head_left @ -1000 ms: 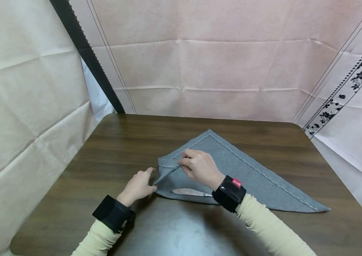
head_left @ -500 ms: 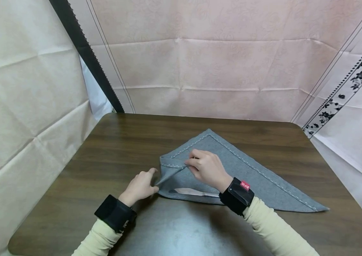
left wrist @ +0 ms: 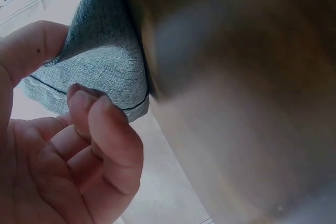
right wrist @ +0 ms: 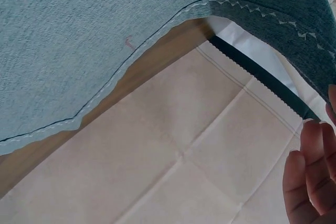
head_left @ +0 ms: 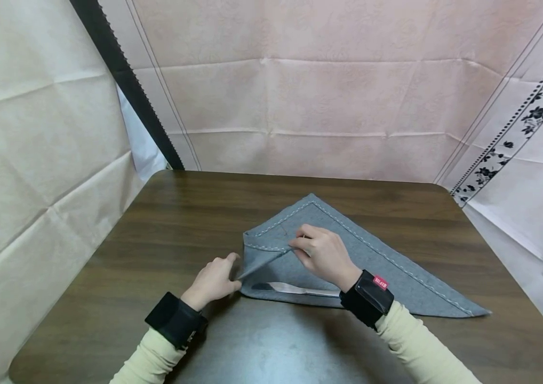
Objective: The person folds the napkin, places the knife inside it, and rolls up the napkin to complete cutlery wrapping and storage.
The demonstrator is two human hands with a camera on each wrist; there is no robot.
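Observation:
A grey-blue cloth napkin (head_left: 372,272) with pale stitching along its hems lies folded on the table in the head view. Near its front edge rests a silver table knife (head_left: 295,289), its right end by my right wrist. Thumb and fingertips of my right hand (head_left: 324,255) pinch a corner of the cloth and draw it up and over, with a taut crease running to the left. At the napkin's left end, my left hand (head_left: 211,280) holds the fold; in the left wrist view the thumb (left wrist: 31,51) touches the fabric and other fingers curl beside it.
The brown wooden tabletop (head_left: 194,213) has rounded far corners. Creased pale sheeting (head_left: 338,106) hangs behind it and on both sides, with a black band (head_left: 129,85) at left and a floral strip (head_left: 502,149) at right. Both wrists wear black straps (head_left: 173,320).
My right hand has moved rightward, pulling the pinched corner along and lengthening the crease. More of the knife's left end shows. My left hand has shifted only slightly right.

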